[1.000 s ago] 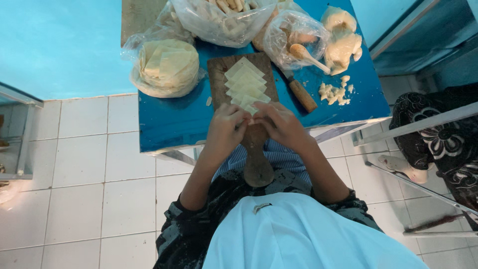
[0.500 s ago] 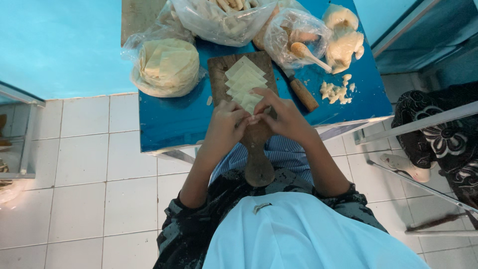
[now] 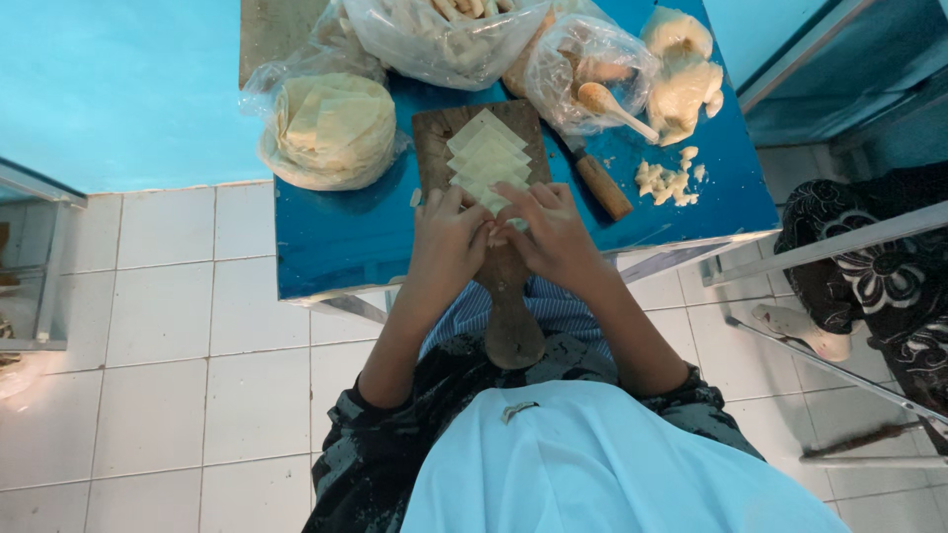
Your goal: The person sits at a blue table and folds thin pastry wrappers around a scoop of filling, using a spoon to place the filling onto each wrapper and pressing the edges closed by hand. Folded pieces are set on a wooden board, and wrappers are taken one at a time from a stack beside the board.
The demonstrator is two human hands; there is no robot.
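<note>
Pale yellow dough squares (image 3: pixel 486 158) lay in an overlapping row on a dark wooden paddle-shaped board (image 3: pixel 434 148), which sat near the middle of the blue worktop (image 3: pixel 346 232) with its long handle overhanging the near edge toward the person's lap. The left hand (image 3: pixel 449 242) and the right hand (image 3: pixel 548 232) met over the near end of the row, fingers curled inward and pinching the nearest square between them; how tightly each closed on it I could not tell, since the fingertips hid the dough. The thin sheet looked liable to tear or stick if it were pinched too hard, and a nudge on the overhanging handle could tip the board and slide the row off. A wooden-handled knife (image 3: pixel 602 186) lay just to the right of the board, near the right hand, so a careless sweep could knock it toward the edge. Toward the far left corner sat a clear plastic bag holding a round stack of dough sheets (image 3: pixel 331 128); along the far edge were further clear bags (image 3: pixel 444 39), one with a wooden spoon (image 3: pixel 612 107) in it, and lumps of pale dough (image 3: pixel 681 84) with crumbs lay at the right. The floor was white tile (image 3: pixel 148 326), the wall turquoise.
</note>
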